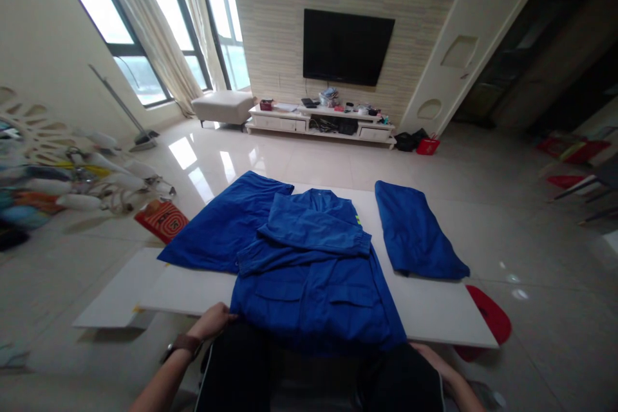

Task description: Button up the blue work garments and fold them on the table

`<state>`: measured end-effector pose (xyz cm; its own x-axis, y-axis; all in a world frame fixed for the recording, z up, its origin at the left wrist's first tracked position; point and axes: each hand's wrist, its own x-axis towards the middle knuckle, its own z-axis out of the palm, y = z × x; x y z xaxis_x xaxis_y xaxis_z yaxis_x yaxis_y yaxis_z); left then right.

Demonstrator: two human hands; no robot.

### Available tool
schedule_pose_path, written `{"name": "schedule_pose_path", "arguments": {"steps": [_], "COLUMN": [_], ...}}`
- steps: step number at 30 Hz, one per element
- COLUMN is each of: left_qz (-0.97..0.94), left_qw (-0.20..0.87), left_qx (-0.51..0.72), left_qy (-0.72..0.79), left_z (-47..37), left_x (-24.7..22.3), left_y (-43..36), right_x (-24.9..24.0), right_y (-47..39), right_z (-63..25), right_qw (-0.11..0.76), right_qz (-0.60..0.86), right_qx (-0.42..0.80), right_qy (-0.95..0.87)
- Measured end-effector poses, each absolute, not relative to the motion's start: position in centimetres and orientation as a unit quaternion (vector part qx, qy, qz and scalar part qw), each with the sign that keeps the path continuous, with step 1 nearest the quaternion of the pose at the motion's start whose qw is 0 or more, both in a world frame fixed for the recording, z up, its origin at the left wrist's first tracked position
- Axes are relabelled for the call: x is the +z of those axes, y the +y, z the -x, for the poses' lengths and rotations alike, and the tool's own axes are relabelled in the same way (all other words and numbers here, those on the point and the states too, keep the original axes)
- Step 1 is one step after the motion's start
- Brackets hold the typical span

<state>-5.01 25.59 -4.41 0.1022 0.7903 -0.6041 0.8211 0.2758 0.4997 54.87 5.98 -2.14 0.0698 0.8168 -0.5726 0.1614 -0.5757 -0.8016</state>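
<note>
The jacket lies on the table, its hem pinched by the left hand. The right hand rests half hidden, its grip unclear. A one-sided pull could skew the folded sleeve.

- No text, brand or number can be read anywhere in the view.
- A pale pattern is printed on the red packet on the floor, but no characters can be made out.
- A small yellow-green mark is seen on the blue jacket; it is too small to be read.
</note>
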Motion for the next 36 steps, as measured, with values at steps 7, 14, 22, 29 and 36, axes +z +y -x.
{"name": "schedule_pose_path", "arguments": {"steps": [7, 14, 22, 29, 36], "left_qz": [-0.635, -0.475, -0.263, -0.282, -0.327], "left_qw": [0.408, 0.597, 0.7, 0.685, 0.667], "left_qx": [0.012, 0.224, 0.363, 0.281, 0.272], "left_qy": [0.655, 0.606, 0.556, 0.61, 0.612], "left_z": [4.2, 2.8, 1.4, 2.6, 4.4], "left_x": [-3.4, 2.6, 5.9, 4.7, 10.4], "left_y": [26.0, 27.5, 26.3, 21.2, 18.9], "right_x": [-3.7, -1.1, 5.3, 2.7, 7.5], "right_y": [7.0, 11.4, 10.9, 7.9, 5.7], "right_z": [-56.0, -55.0, -53.1, -50.7, -51.1], "right_qw": [0.236, 0.345, 0.543, 0.495, 0.564], "right_qz": [0.713, 0.719, 0.548, 0.662, 0.687], "right_qx": [0.572, 0.508, 0.621, 0.543, 0.444], "right_qy": [-0.331, -0.325, -0.137, -0.15, -0.112]}}
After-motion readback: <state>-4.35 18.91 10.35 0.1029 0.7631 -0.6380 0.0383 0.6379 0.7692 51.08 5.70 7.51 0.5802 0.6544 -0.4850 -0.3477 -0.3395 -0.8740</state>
